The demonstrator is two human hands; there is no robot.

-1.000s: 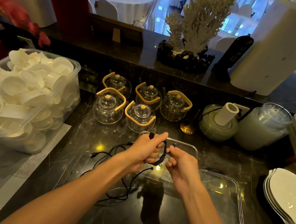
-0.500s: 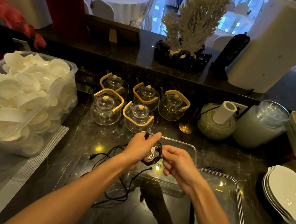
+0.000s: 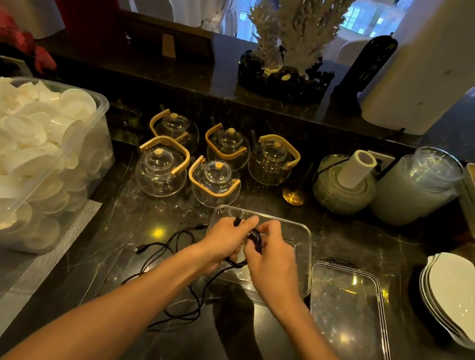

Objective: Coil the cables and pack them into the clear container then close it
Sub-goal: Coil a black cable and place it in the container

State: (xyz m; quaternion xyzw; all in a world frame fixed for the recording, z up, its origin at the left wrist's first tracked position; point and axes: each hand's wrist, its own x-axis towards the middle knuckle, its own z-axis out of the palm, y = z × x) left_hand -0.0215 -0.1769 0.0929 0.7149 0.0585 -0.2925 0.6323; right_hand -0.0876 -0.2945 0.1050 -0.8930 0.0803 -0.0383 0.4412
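Note:
Both hands meet over the clear container (image 3: pixel 302 236) on the dark marble counter. My left hand (image 3: pixel 225 240) grips a small coil of black cable (image 3: pixel 256 240), with a plug end poking up past its fingers. My right hand (image 3: pixel 272 258) pinches the same coil from the right side. The loose rest of the black cable (image 3: pixel 179 301) trails down and left in loops across the counter, and another black cable end (image 3: pixel 154 246) lies to the left. The container's clear lid (image 3: pixel 349 328) lies flat to the right.
Several glass teapots (image 3: pixel 214 182) with wooden handles stand just behind the container. A big clear bin of white dishes (image 3: pixel 26 152) fills the left. Stacked white plates (image 3: pixel 459 302) sit at the right edge, with jars (image 3: pixel 415 189) and a tray behind.
My hands have drawn closer together over the container, and the right hand now closes on the coil. The view has shifted slightly lower.

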